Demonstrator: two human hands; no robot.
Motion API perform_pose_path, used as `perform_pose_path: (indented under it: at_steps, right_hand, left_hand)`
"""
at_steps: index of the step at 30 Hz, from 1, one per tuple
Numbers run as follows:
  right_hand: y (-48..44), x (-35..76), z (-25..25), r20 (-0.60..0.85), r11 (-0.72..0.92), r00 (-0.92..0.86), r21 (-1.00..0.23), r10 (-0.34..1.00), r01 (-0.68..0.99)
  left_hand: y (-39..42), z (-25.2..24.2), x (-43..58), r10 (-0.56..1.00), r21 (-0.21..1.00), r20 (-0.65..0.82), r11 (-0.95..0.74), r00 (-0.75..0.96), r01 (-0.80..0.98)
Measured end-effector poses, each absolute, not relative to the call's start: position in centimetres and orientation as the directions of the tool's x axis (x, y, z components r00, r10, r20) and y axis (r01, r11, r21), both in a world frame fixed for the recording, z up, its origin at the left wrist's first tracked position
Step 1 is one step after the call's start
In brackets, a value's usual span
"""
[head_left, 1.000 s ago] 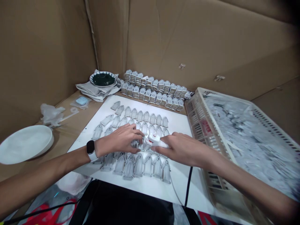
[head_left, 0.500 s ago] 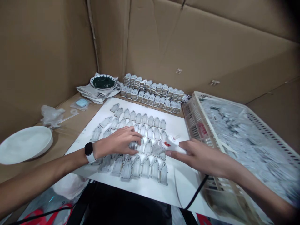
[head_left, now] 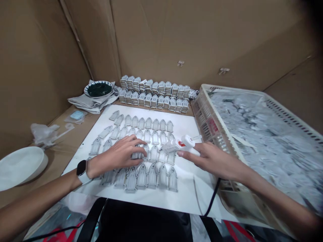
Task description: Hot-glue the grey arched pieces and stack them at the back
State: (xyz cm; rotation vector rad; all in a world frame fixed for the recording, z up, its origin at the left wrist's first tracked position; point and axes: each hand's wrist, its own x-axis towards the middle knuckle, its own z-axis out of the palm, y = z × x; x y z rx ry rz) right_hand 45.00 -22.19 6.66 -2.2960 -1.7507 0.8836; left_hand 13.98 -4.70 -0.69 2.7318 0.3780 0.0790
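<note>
Rows of small grey arch-shaped pieces [head_left: 148,129] lie flat on a white sheet [head_left: 184,188]. My left hand [head_left: 117,155], with a smartwatch [head_left: 82,168] on the wrist, rests on the pieces in the middle rows, its fingertips pinching one of them. My right hand [head_left: 212,160] holds a white glue gun [head_left: 180,144] with a red mark, nozzle pointing left over the right end of the rows. Its black cord [head_left: 213,198] runs down off the front edge of the sheet.
Stacks of the same pieces [head_left: 153,92] line the back against cardboard walls. A cream plastic crate [head_left: 214,131] full of grey parts stands at the right. A bowl with dark green contents [head_left: 98,89] sits on cloths back left; a white plate [head_left: 19,166] lies far left.
My right hand has drawn the glue gun away to the right, off the piece under my left hand. The left hand has stayed on the pieces. The view has shifted right.
</note>
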Motion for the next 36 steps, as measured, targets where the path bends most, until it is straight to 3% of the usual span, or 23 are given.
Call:
perform_pose_path:
  at_steps: [5, 18, 36]
  right_hand:
    - [-22.25, 45.14, 6.55, -0.379, -0.337, 0.168, -0.442, 0.91, 0.831]
    - [-22.03, 44.94, 6.62, -0.374, -0.321, 0.154, -0.44, 0.915, 0.838]
    - [-21.91, 44.88, 6.4, -0.376, -0.318, 0.151, -0.435, 0.914, 0.842]
  left_hand:
    - [-4.99, -0.22, 14.13, 0.289, 0.391, -0.045, -0.876, 0.956, 0.283]
    - [-5.17, -1.04, 13.95, 0.299, 0.387, 0.053, -0.886, 0.953, 0.256]
    - [-5.48, -0.74, 14.01, 0.302, 0.408, 0.015, -0.872, 0.953, 0.27]
